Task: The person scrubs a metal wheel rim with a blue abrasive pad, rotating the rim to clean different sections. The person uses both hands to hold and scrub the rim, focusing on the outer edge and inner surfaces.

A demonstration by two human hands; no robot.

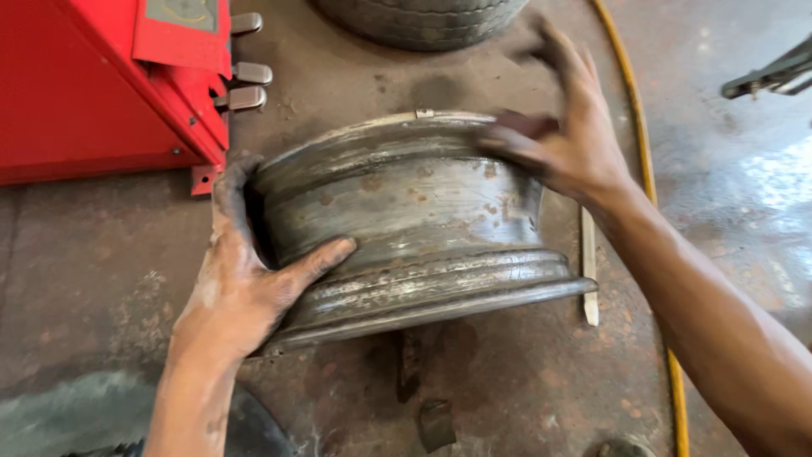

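Left hand: The left hand (245, 283) grips the near left edge of a bare steel rim (406, 220); the thumb lies flat across the barrel, pointing right, while the fingers (230, 182) curl round the far side of the flange, half hidden behind the metal. The hand is open wide, clamped over the edge rather than closed to a fist.

Right hand: The right hand (562, 140) rests on the rim's upper right edge, fingers spread and blurred; the fingertips touch the top flange, the palm stands clear of the barrel. Whether it grips or only steadies the edge cannot be told.

Rim: It stands on edge on the floor (101, 262), between the two hands, its worn and rust-spotted barrel facing the camera. A small clip weight (424, 112) sits on the top flange.

Machine: A red machine (101, 85) fills the upper left corner, with three grey pedals (245, 74) jutting out toward the rim, just beside its left edge.

Tyre: A tyre's (423, 19) tread shows at the top, beyond the rim and apart from it.

Hose: A yellow hose (647, 182) runs down the floor on the right, passing under the right forearm.

Bar: A pale flat bar (589, 267) lies on the floor just beside the rim's right flange.
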